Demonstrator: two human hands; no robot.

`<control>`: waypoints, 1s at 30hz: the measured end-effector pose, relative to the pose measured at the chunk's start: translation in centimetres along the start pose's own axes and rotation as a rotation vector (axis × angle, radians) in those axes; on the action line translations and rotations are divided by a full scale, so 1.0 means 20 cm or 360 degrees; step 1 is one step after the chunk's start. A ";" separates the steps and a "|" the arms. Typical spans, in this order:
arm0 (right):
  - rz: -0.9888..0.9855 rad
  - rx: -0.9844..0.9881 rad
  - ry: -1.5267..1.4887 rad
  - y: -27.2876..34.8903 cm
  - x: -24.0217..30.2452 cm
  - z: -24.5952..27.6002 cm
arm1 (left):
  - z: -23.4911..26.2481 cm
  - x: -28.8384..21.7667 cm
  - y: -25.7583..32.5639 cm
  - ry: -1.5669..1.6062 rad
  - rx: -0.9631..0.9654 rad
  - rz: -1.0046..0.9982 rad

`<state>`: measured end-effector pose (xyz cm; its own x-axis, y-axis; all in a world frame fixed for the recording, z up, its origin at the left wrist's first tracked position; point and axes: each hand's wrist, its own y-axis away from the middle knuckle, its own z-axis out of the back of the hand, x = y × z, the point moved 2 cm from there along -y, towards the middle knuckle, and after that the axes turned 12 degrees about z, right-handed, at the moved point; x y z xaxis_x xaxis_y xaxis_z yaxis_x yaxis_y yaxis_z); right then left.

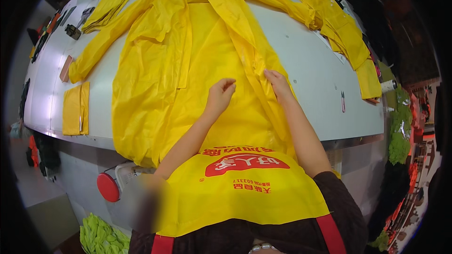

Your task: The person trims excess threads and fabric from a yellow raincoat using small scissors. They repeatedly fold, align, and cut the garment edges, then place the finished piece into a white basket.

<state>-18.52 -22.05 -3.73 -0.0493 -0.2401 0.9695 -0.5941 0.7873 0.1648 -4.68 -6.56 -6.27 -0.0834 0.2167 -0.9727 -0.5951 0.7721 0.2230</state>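
Note:
A long yellow raincoat [202, 66] lies spread over the table, its front panels parted and both sleeves stretched outward. At its right front edge, my right hand [279, 84] pinches a fold of the raincoat between thumb and fingers. My left hand [221, 96] is over the middle of the coat with its fingers curled in, and nothing shows in them. Whether it touches the fabric beneath, I cannot tell. A narrow strip along the right front panel runs down beside my right hand. The coat's lower hem meets the yellow apron [245, 197] I wear.
The pale table [310, 113] reaches beyond the coat. Folded yellow pieces [75, 108] lie at left, with a yellow stack [107, 9] farther back. More yellow garments [346, 37] hang over the right edge. Small snips [343, 101] lie at right; a red stool [108, 187] stands below.

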 end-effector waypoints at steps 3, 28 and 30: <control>-0.0068 0.0046 -0.0404 0.10 0.04 -0.06 | -0.02 -0.16 -0.05 0.0270 -0.0165 -0.0067; 0.0244 0.0162 0.0384 0.16 -0.16 -0.15 | -0.07 -0.18 -0.17 0.0334 -0.0001 0.0628; 0.0284 0.0240 0.0417 0.16 -0.13 -0.20 | -0.09 -0.15 -0.20 0.0279 0.0135 0.0676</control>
<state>-17.13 -16.63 -4.99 0.0332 0.0631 0.9975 -0.7075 0.7064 -0.0211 -3.42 -11.37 -4.32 -0.4435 0.4258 -0.7886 -0.4123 0.6843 0.6014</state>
